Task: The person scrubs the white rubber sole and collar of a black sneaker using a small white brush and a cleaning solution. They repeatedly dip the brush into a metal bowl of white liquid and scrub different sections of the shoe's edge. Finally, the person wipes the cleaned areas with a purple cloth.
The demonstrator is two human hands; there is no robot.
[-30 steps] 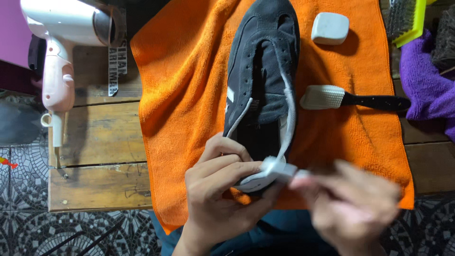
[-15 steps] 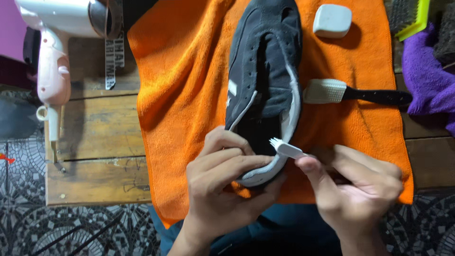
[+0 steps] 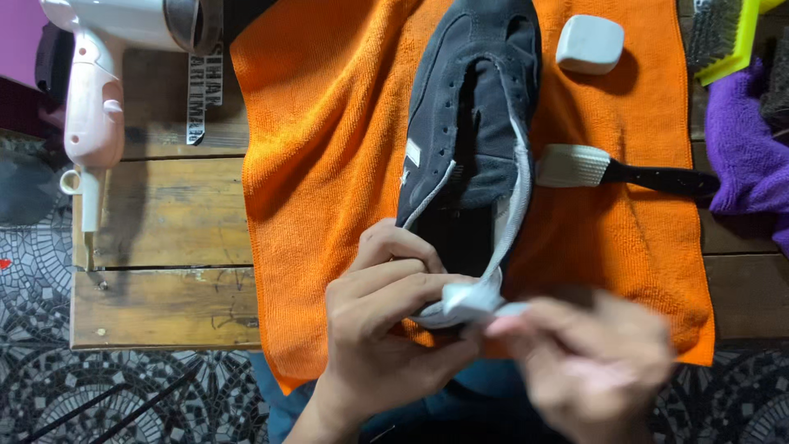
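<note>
Left hand (image 3: 382, 329) clasps heel of dark suede shoe (image 3: 472, 131) on orange towel (image 3: 329, 123). Blurred right hand (image 3: 592, 362) pinches small white brush (image 3: 468, 298) at heel rim.

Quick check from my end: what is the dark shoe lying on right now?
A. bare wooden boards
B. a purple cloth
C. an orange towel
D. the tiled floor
C: the dark shoe lies on the orange towel spread over the wooden table, while the left hand grips its heel end.
</note>
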